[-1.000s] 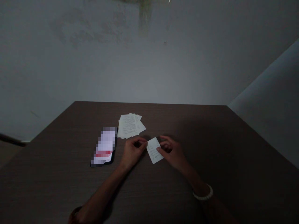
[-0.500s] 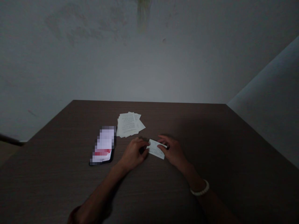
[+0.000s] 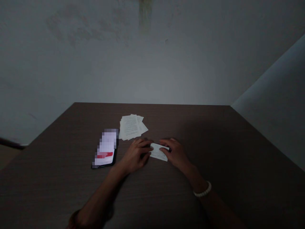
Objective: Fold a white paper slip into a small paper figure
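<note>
A small white paper slip (image 3: 159, 151), folded over, lies on the dark wooden table (image 3: 214, 152) between my two hands. My left hand (image 3: 136, 155) presses its fingertips on the slip's left end, fingers bent together. My right hand (image 3: 174, 153) pinches the slip's right end from above. A white bead bracelet (image 3: 202, 190) circles my right wrist.
A loose pile of several white printed slips (image 3: 132, 127) lies just beyond my hands. A phone (image 3: 106, 148) with a lit screen rests left of my left hand. A pale wall stands behind the table's far edge.
The slip, open and held up a second ago, has been folded in half and pressed flat on the table. Both hands have closed in on it.
</note>
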`<state>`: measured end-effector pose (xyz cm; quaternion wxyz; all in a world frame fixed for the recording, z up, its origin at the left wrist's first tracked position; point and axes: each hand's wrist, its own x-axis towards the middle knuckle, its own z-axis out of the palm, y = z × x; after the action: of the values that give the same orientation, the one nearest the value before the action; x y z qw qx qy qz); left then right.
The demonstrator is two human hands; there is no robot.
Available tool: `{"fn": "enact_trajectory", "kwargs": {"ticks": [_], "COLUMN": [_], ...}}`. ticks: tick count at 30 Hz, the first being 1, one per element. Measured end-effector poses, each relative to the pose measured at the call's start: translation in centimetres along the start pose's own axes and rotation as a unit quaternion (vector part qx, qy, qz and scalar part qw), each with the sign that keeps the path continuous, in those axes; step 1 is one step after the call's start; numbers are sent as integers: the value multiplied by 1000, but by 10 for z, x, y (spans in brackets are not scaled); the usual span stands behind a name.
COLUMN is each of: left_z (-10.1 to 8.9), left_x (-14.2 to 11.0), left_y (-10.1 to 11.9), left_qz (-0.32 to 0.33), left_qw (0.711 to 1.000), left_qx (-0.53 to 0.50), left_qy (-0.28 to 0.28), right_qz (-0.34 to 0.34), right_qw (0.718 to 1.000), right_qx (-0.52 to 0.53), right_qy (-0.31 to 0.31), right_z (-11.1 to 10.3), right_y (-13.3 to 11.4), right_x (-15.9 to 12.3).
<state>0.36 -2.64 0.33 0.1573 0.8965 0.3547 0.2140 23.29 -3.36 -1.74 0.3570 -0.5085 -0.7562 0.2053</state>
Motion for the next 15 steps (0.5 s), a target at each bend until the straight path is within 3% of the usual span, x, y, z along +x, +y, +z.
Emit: {"fn": "enact_trajectory", "kwargs": {"ticks": [7, 15], "left_z": [0, 2], "left_x": [0, -1], "left_y": [-1, -4], "left_qz": [-6, -7], "left_qw": [1000, 999], "left_qx": [4, -29], "left_qy": [3, 27], "right_qz": [-55, -56], "right_qw": [998, 998], "right_qx": [-20, -27], "right_qy": [-20, -20], "right_z": [-9, -10], "right_y": [4, 2], "right_x": [-1, -4]}}
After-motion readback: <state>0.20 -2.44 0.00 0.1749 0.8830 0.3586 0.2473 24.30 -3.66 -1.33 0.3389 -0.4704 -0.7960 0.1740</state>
